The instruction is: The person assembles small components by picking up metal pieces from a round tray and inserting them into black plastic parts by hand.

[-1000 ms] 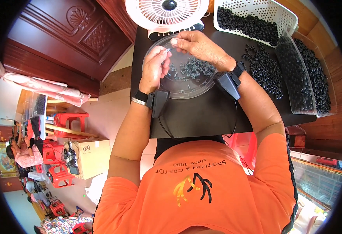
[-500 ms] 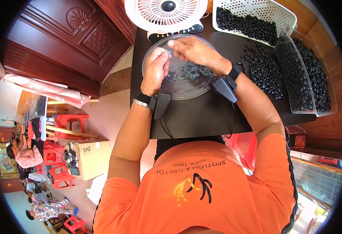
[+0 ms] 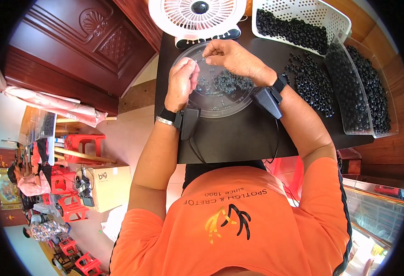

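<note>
Over the far left part of a round clear plastic tray, my left hand is closed, thumb pressed against its fingers. What it holds is too small to make out. My right hand has its thumb and forefinger pinched together just right of the left fingertips. A tiny piece seems to show at those fingertips, its kind unclear. Under my hands, many small grey-green parts lie scattered in the tray, heaped toward its right half. Both wrists carry black straps with a boxy device and a cable.
A white fan stands behind the tray on the dark table. At right are loose black rings, a white perforated basket and a clear bin, both holding black rings. Red stools and other people are far left.
My right hand has drawn slightly right, away from the left fingertips, and its fingers have shifted. The left hand has barely moved. A person in the background has moved.
</note>
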